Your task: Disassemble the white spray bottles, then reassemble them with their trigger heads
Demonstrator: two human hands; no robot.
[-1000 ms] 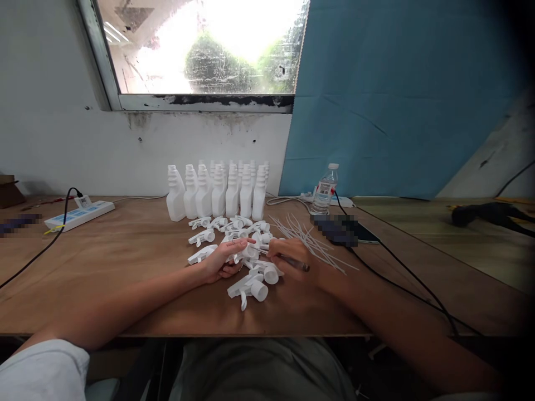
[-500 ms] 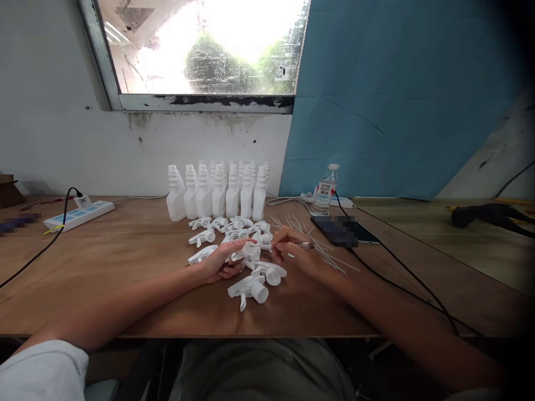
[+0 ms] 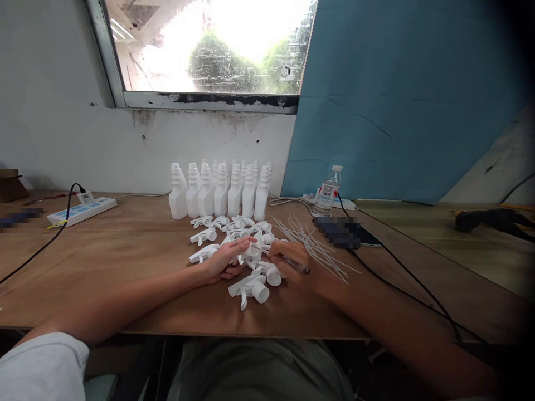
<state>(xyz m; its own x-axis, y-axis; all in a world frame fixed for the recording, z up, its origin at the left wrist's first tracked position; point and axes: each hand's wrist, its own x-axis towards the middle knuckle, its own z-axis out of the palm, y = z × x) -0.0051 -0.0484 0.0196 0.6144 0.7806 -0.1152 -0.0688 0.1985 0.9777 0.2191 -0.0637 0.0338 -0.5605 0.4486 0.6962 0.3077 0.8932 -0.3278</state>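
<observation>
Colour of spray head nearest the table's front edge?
White; the spray head shows best in the head view.

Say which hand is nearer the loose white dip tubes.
Right: the right hand is just left of the dip tubes; the left hand is farther left, holding a trigger sprayer head.

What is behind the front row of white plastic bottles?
More white plastic bottles, necks showing, then the stained white wall. The front row covers most of their bodies, so their exact number cannot be told.
</observation>
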